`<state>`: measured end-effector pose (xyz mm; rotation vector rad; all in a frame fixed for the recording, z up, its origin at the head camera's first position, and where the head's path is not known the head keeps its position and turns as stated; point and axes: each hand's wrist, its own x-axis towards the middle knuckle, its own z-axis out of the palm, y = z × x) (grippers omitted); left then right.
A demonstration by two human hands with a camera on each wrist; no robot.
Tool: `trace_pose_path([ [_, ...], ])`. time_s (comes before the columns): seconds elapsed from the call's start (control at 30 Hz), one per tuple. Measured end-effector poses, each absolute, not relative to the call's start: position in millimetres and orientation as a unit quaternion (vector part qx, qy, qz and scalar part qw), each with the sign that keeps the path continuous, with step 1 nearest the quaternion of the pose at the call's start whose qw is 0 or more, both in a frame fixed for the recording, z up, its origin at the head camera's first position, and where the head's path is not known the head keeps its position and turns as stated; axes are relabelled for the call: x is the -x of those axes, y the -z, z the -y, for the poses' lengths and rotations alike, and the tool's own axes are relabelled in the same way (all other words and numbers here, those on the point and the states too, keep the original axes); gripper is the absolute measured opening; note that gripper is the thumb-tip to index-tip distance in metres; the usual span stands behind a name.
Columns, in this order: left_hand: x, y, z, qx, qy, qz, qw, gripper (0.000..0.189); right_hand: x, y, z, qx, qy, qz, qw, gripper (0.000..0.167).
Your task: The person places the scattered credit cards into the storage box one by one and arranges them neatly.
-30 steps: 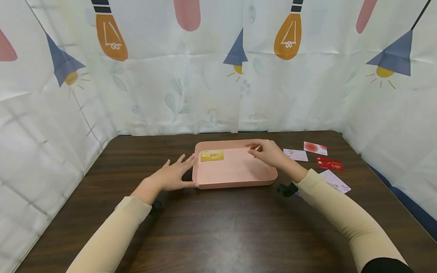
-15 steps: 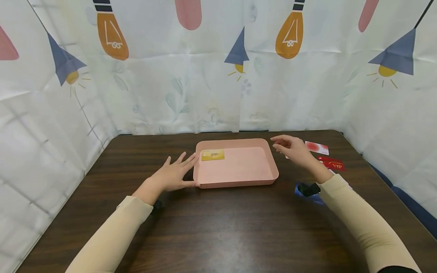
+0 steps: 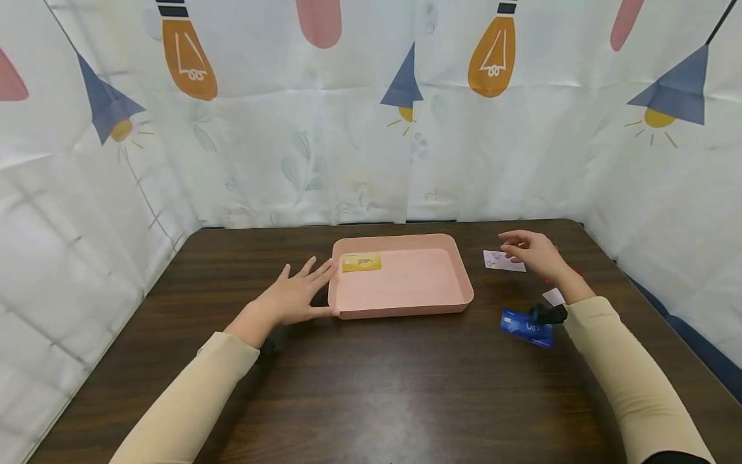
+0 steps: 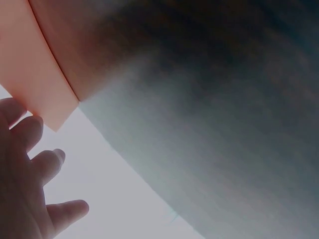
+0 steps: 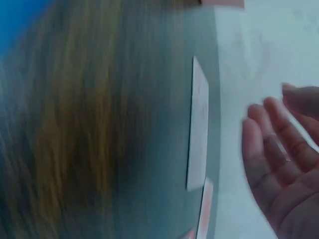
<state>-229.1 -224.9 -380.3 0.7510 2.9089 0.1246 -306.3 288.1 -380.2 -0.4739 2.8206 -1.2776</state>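
My left hand (image 3: 290,298) rests with spread fingers against the left edge of a pink tray (image 3: 406,312). In the left wrist view its fingertips meet the tray wall (image 4: 42,69). A yellow card (image 3: 362,261) lies inside the tray at the back left. To the right, my right hand (image 3: 536,256) hovers over the cards with loosely bent fingers, holding nothing. Partly below its fingertips lies a pale patterned card (image 3: 494,260). That card (image 5: 199,124) lies apart from the hand (image 5: 289,174) in the right wrist view. Red cards are mostly hidden behind the hand.
A blue card (image 3: 524,328) lies on the dark wooden table (image 3: 371,386), nearer the front. Another pale card (image 3: 553,296) shows partly beside the right wrist. A printed white curtain (image 3: 359,161) hangs behind the table.
My right hand has moved from over the tray's right side to the right, above the cards, uncovering the blue card. My left hand has stayed at the tray's edge.
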Motion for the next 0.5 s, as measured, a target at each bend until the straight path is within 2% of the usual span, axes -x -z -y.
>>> trace_pose_path([
  [0.23,231,383,226,-0.250,-0.035,-0.965,0.072,0.103,315,387,-313,0.107,0.411,-0.901,0.090,0.051],
  [0.5,230,381,226,-0.244,-0.039,-0.966,0.077,0.103,326,390,-326,0.084,0.390,-0.908,0.126,0.049],
])
